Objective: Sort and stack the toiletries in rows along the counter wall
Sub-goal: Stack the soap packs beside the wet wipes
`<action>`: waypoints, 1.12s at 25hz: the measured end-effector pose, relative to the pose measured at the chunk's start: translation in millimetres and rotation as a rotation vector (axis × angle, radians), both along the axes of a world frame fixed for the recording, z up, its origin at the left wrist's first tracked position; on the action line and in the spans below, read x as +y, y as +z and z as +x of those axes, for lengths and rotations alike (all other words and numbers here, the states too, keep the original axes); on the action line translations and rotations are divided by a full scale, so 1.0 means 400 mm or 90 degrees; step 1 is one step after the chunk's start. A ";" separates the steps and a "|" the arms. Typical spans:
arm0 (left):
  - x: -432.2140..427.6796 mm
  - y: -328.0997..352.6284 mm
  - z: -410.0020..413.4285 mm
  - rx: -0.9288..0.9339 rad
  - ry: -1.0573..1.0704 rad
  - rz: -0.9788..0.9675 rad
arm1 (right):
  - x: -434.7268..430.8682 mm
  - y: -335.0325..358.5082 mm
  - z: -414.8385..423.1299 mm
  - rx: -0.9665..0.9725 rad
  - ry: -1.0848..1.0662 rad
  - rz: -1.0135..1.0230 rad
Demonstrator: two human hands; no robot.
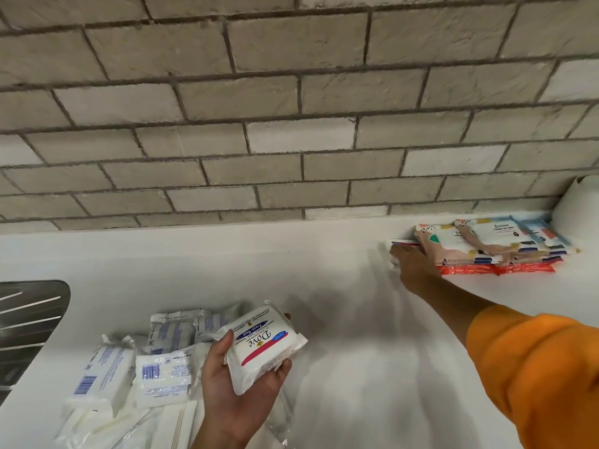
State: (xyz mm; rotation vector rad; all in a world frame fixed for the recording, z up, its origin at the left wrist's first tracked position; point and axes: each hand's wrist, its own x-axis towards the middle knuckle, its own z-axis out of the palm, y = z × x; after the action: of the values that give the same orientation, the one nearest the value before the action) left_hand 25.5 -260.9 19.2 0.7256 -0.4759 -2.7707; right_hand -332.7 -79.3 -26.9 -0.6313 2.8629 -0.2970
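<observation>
White Dove pack (264, 345) gripped in left hand (240, 393) near worktop's (356, 367) front. Right hand (411, 267) on second pack (402, 244) beside wipes (486, 247); grip unclear.

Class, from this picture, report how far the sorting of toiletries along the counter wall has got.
Done: the colourful patterned wipe packs are stacked by the wall. In hand: the right hand is on a white red-edged pack beside that stack; the left hand holds a white Dove pack. Left: the loose pile of white packs by the sink.
</observation>
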 end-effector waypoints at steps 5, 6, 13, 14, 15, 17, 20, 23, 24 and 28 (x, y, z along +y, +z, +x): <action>0.016 0.001 -0.032 -0.061 0.038 -0.019 | -0.011 -0.011 0.027 0.042 -0.005 -0.033; 0.019 -0.001 -0.039 -0.073 0.049 -0.036 | -0.015 -0.018 0.053 0.056 -0.007 -0.062; 0.048 -0.045 -0.089 -0.189 -0.013 -0.127 | -0.049 0.004 0.391 -0.476 -0.192 -0.480; 0.058 -0.051 -0.101 -0.181 -0.030 -0.130 | -0.044 0.018 0.444 -0.658 -0.213 -0.508; 0.070 -0.053 -0.112 -0.173 -0.046 -0.139 | -0.037 0.030 0.491 -0.790 -0.206 -0.532; 0.092 -0.052 -0.131 -0.160 -0.074 -0.174 | -0.020 0.041 0.549 -0.850 -0.154 -0.603; 0.104 -0.062 -0.168 -0.225 -0.073 -0.218 | -0.002 0.064 0.512 -0.649 -0.171 -0.669; 0.102 -0.077 -0.209 -0.240 -0.119 -0.211 | 0.020 0.103 0.434 -0.581 -0.163 -0.655; 0.101 -0.081 -0.225 -0.230 -0.137 -0.205 | 0.026 0.111 0.414 -0.571 -0.147 -0.626; 0.118 -0.094 -0.319 -0.209 -0.144 -0.244 | 0.053 0.096 0.294 -0.308 -0.062 -0.404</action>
State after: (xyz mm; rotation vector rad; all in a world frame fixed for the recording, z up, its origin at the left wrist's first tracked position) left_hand -102.2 -213.6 -18.3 1.0855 -1.1800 -2.6340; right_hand -215.2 -57.9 11.6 -0.4285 2.3078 -1.2164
